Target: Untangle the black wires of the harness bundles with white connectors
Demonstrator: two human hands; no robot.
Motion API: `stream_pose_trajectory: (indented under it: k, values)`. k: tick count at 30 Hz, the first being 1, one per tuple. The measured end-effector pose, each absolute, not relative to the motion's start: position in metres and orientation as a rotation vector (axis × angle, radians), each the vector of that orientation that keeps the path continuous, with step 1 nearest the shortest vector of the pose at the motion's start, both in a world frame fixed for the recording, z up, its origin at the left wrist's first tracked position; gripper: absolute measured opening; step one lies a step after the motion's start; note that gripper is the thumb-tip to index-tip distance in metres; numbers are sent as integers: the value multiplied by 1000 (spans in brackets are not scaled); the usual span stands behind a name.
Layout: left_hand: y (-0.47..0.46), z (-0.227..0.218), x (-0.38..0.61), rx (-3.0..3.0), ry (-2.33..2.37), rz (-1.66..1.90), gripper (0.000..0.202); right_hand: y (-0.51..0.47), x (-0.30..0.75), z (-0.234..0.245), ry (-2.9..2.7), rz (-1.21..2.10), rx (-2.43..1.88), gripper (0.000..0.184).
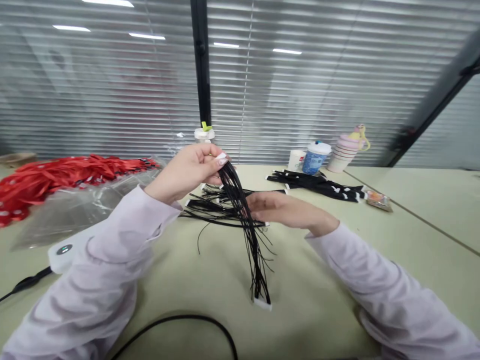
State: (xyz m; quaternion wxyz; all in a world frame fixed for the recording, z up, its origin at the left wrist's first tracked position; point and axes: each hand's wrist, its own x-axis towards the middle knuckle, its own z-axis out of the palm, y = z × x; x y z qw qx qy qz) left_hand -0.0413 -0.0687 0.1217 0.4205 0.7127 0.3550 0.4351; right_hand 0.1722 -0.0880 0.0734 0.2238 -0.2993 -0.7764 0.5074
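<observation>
Your left hand (183,172) is pinching a black multi-strand wire harness (242,225) by its white plastic connector (221,156), fingers closed. Your right hand (287,210) is resting open-fingered against the hanging wires, above the pale green counter (300,285).

A harness of thin black wires (242,225) hangs from a white connector (221,156) pinched in the left hand (183,172), a second white connector (262,303) at its near end, loose strands splaying outward. The open right hand (285,210) reaches just beside the wires. A tangled harness (213,212) lies flat on the table beneath, and further black harnesses (318,185) lie together at far right.
</observation>
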Motion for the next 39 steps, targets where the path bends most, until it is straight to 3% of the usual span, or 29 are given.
stream_pose_trajectory:
  k: [7,13,19,25,32,34,39]
  values:
    - [-57,113,-38,1747,806,1074,23,-91,167,58,-2084,1450,-753,28]
    - [-63,115,-34,1869,979,1002,16,-101,170,72,-2049,736,-1047,21]
    - [-66,118,-34,1871,1072,948,15,-113,164,74,-2195,626,-1197,39]
    - [-65,117,-35,1787,1055,949,10,-112,158,73,-1875,1012,-1186,22]
    - [-63,115,-35,1770,1041,956,11,-111,152,65,-1716,1166,-1032,16]
    - [-62,115,-36,1767,1047,956,11,-110,153,65,-1725,1051,-1007,16]
    - [-60,113,-36,1672,1018,955,11,-109,163,70,-2036,341,-1090,16]
